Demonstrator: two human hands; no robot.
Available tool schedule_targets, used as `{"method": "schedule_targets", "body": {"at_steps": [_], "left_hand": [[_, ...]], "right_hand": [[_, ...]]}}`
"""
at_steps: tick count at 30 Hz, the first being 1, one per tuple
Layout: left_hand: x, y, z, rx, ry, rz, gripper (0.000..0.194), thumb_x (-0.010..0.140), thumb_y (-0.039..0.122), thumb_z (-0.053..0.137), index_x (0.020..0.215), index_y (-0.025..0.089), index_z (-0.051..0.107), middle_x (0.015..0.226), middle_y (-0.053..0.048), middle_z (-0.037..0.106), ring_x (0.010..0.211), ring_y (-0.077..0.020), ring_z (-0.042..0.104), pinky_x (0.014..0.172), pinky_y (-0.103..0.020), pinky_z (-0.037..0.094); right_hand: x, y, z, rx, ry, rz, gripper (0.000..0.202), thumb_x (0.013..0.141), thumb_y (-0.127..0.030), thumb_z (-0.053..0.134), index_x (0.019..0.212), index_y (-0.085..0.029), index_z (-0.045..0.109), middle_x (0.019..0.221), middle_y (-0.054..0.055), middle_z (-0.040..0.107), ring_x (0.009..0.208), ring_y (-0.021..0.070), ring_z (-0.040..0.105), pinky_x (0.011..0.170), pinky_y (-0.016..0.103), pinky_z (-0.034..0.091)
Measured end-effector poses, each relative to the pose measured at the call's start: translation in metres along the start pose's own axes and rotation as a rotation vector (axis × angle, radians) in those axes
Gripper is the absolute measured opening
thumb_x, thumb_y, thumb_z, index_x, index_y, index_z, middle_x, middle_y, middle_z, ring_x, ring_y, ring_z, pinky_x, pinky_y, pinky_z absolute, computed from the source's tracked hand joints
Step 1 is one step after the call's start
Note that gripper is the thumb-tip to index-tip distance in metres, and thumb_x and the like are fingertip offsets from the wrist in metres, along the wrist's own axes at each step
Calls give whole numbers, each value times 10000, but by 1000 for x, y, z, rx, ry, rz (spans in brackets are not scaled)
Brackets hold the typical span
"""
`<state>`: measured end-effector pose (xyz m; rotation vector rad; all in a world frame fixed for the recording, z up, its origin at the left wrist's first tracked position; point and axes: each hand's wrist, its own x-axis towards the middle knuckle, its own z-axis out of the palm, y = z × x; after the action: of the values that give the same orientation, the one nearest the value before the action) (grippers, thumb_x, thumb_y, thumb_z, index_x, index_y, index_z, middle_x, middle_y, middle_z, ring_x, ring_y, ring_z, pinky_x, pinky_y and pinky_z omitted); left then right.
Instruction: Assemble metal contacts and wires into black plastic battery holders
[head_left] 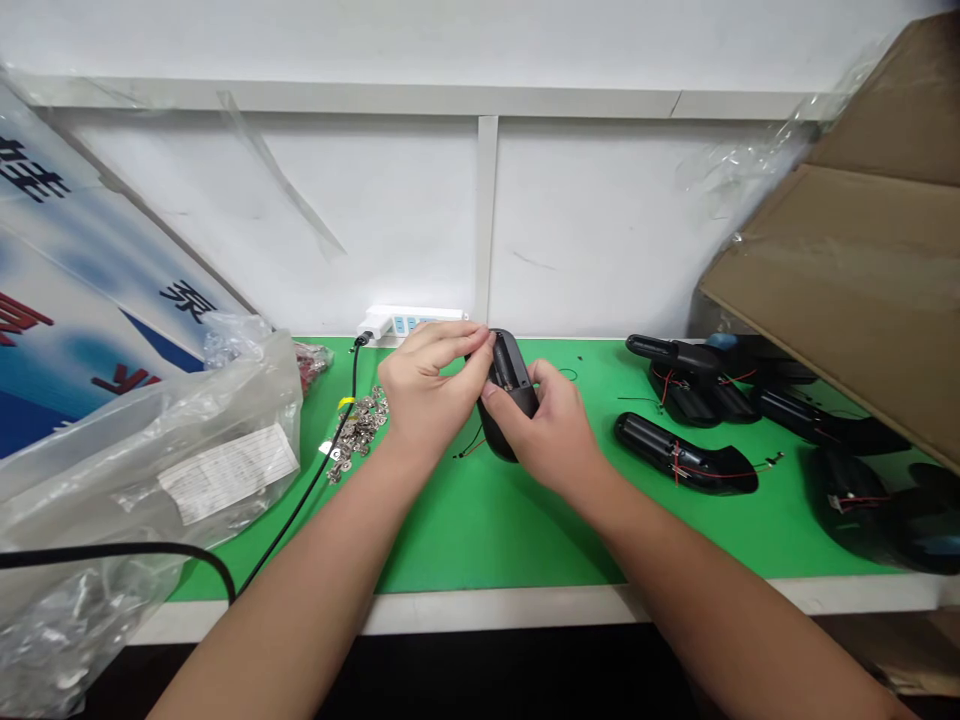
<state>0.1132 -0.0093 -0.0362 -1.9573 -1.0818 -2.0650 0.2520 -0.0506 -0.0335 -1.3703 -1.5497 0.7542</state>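
A black plastic housing [513, 362] with a long battery-like slot in its face is held up over the green mat. My right hand [553, 425] wraps around its right side and lower part, thumb lying across the front. At the upper left end, the fingertips of my left hand [435, 375] are pinched together against the housing's edge; whatever they hold is too small or hidden to make out. Thin red and black wires [471, 445] trail on the mat beside the housing. A heap of small silvery metal pieces [361, 425] lies left of my left hand.
Several similar black housings [684, 455] with red wires lie to the right, below a cardboard box [847, 270]. A white power strip [420, 318] with a plugged-in black cable [300, 500] stands by the wall. Clear plastic bags [247, 400] fill the left side of the green mat [495, 540].
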Motion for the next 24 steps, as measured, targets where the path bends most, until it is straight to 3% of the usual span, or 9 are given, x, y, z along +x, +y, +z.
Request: {"method": "schedule_targets", "body": {"at_steps": [5,14,20,24], "left_hand": [[-2,2,2,-37,39,7,109,847,137,800,885,235,830,934,-6,827,862,-150,776,865,-353,654],[-2,2,2,-8,-2,-10,83,848,147,797,872,218,831,933,-18,825,870,-150,773,871,-346,657],[-3,3,4,-66,77,43,129,824,98,804,881,210,835,909,-14,821,845,-130,766,828,-297,647],[-3,4,5,-68,88,-15,130,823,114,807,884,224,841,912,-10,825,845,-137,771,842,-312,649]], "right_hand": [[0,2,2,64,-20,-10,388,802,-563,689,776,-243,472,635,-57,471,582,135,446,525,290,346],[0,7,4,193,-54,16,369,816,-546,673,802,-247,458,602,-63,484,538,127,442,496,275,324],[-1,8,5,195,-39,-1,365,817,-532,667,777,-246,445,608,-64,462,550,120,424,503,272,320],[0,10,5,209,-56,-16,363,822,-522,677,777,-247,445,607,-64,456,549,117,407,501,266,306]]}}
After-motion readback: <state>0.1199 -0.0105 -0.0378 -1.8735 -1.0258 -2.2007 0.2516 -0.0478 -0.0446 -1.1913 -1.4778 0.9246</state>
